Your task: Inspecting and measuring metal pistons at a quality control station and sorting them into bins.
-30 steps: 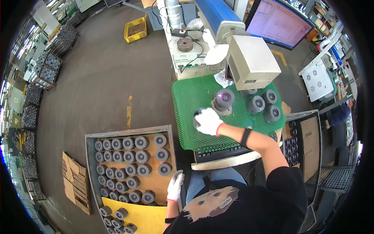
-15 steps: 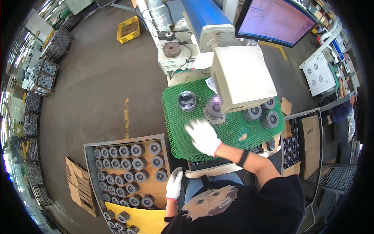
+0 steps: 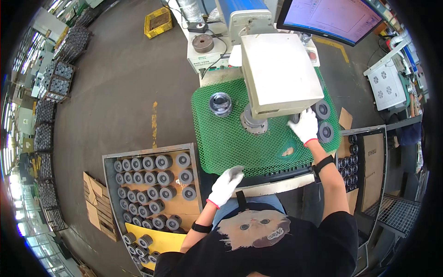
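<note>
My right hand (image 3: 305, 126), in a white glove, reaches to the right part of the green mesh mat (image 3: 217, 147). Its fingers close round a grey piston (image 3: 294, 118), mostly hidden by the hand and the cream machine head (image 3: 281, 69). Two more grey pistons (image 3: 325, 132) stand just right of it. At the mat's front edge my gloved left hand (image 3: 224, 187) hovers with fingers stretched out, holding nothing. A flanged metal fixture (image 3: 254, 124) stands under the machine head, which covers its upper part. Left of it sits a shiny piston (image 3: 221, 104).
A metal-edged crate (image 3: 148, 150) at the left holds rows of grey pistons and a yellow sheet (image 3: 159, 240). At the right stands another crate with dark pistons (image 3: 347, 171). A monitor (image 3: 332, 18) hangs at the back right, and a keyboard (image 3: 286, 174) lies along the mat's front edge.
My right hand has moved right, from beside the fixture to the grey pistons. My left hand has risen from beside the crate to the mat's front edge. The purple light at the fixture no longer shows.
</note>
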